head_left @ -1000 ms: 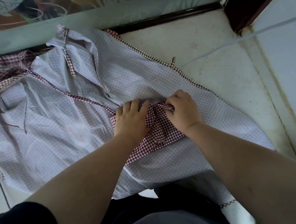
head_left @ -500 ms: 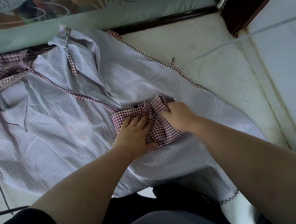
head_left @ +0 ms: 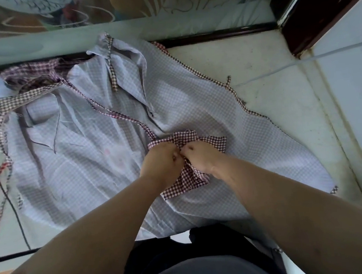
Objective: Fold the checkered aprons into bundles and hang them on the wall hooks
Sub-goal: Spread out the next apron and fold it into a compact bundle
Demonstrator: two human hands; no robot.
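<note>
A pale checkered apron (head_left: 84, 160) with dark red checked trim lies spread inside out on the floor. At its middle sits a bunched patch of dark red checked cloth (head_left: 187, 182). My left hand (head_left: 161, 164) and my right hand (head_left: 201, 158) meet over this patch, knuckles together, fingers curled into the red checked cloth. A red checked strap (head_left: 117, 115) runs from the patch toward the upper left. A second bundle of red checked fabric (head_left: 32, 73) lies at the far left edge of the apron.
A dark baseboard (head_left: 216, 35) and a glass panel run along the far side. A dark door frame (head_left: 318, 6) stands at the upper right. A black cable (head_left: 10, 199) crosses the floor on the left. A thin pale cord (head_left: 301, 60) lies on the tiles at right.
My hands have drawn together over the red checked patch and closed on it; half a second ago the left lay flat on the cloth. The patch is more bunched.
</note>
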